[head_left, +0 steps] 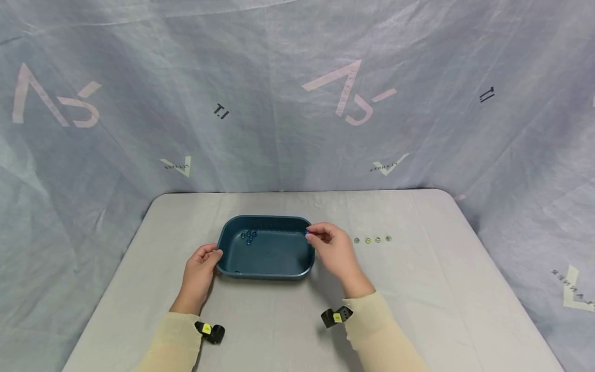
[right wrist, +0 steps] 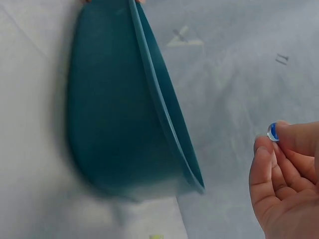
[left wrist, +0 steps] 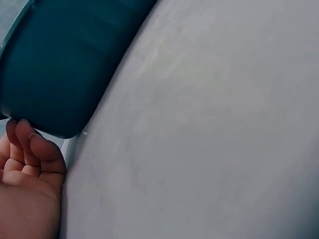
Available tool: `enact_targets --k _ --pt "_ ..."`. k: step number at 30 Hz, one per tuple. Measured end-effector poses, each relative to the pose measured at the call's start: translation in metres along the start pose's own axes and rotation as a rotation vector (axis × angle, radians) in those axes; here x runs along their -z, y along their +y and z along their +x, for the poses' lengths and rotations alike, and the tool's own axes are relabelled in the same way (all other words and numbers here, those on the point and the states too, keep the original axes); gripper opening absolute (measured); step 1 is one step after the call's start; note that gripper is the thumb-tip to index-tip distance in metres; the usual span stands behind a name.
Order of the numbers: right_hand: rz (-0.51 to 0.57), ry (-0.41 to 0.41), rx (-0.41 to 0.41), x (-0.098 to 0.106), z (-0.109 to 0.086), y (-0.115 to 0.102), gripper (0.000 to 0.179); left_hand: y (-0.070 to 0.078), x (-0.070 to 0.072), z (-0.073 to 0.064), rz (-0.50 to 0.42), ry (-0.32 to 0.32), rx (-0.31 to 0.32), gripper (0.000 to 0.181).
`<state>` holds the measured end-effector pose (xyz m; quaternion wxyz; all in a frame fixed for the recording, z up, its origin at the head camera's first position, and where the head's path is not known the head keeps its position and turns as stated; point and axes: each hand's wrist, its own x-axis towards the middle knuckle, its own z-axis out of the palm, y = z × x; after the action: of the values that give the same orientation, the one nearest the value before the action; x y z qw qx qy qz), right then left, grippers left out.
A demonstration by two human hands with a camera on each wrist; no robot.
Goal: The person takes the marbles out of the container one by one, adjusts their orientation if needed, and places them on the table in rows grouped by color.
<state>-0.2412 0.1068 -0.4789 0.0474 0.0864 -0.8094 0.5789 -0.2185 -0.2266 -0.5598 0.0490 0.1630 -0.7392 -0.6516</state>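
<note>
A dark teal plastic basin with rounded corners stands on the table in front of me. My left hand holds its left end, thumb at the rim and fingers against the outer wall; the left wrist view shows the curled fingers by the wall. Over the right rim, my right hand pinches a clear glass marble with a blue swirl between thumb and fingertips. Several dark-looking marbles lie clustered inside at the back left, and one more marble sits by the front wall.
To the right of the basin, several clear and greenish marbles lie in a row on the pale covered table. A grey printed cloth hangs behind and around the table.
</note>
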Motion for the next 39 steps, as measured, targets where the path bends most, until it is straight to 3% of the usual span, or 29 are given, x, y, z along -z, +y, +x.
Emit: enact_targets --k 7,18,27,39 --pt "-0.008 0.062 -0.053 0.017 -0.002 0.014 0.013 0.000 0.000 0.000 0.006 0.001 0.002 0.036" --pt "-0.068 0.072 -0.125 0.032 0.001 0.047 0.012 0.001 0.000 0.001 0.014 0.008 0.004 0.035" --pt "-0.097 0.040 -0.194 0.027 0.003 0.065 0.011 0.000 0.001 0.001 0.010 0.019 0.007 0.033" --pt "-0.137 0.014 -0.169 0.018 -0.002 0.089 0.009 -0.002 0.000 0.001 0.001 0.014 0.000 0.033"
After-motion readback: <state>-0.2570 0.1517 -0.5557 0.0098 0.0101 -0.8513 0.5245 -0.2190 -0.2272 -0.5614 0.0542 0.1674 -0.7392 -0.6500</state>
